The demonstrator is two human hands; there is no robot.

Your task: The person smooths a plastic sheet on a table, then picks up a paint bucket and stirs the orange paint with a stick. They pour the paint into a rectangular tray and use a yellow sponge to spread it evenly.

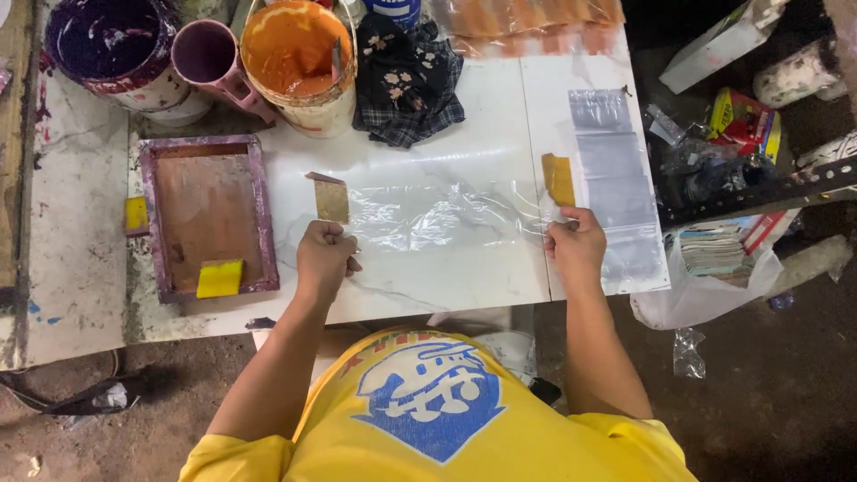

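Observation:
A clear plastic bag (446, 214) lies stretched flat on the white marble table (500, 116). My left hand (326, 254) pinches its left edge just below a small tan card (331, 200). My right hand (576, 243) pinches the bag's right edge, just below a yellow-orange card (560, 178). A stack of clear plastic bags (616, 178) lies flat at the table's right side, touching my right hand.
A purple-stained wooden screen frame (207, 214) with a yellow squeegee piece (220, 278) lies left. Behind it stand a purple paint bucket (116, 45), a purple cup (207, 55) and an orange paint bucket (299, 62). A dark floral cloth (406, 76) lies beside them. Clutter fills the floor at right.

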